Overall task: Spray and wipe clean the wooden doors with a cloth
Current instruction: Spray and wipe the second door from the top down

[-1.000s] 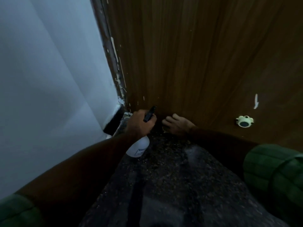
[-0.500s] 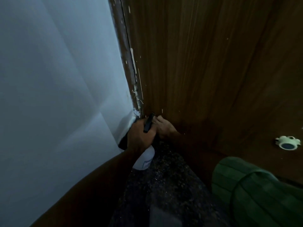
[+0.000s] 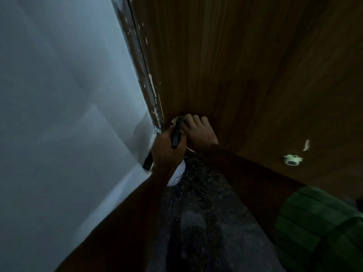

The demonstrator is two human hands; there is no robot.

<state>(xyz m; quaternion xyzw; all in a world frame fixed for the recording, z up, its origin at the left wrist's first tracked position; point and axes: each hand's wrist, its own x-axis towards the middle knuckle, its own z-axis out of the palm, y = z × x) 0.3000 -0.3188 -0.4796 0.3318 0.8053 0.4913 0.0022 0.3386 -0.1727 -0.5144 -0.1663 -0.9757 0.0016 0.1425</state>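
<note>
While my left hand (image 3: 167, 149) grips the white plastic spray bottle (image 3: 176, 173), my right hand's (image 3: 198, 132) fingers (image 3: 193, 119) press a pale cloth (image 3: 175, 121) against the brown wooden door (image 3: 235, 65).

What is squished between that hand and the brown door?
In the head view, a pale cloth peeks out between the right hand and the wooden door.

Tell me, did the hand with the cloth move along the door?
Yes. The right hand slid left along the door bottom toward the frame, away from the doorstop.
</note>
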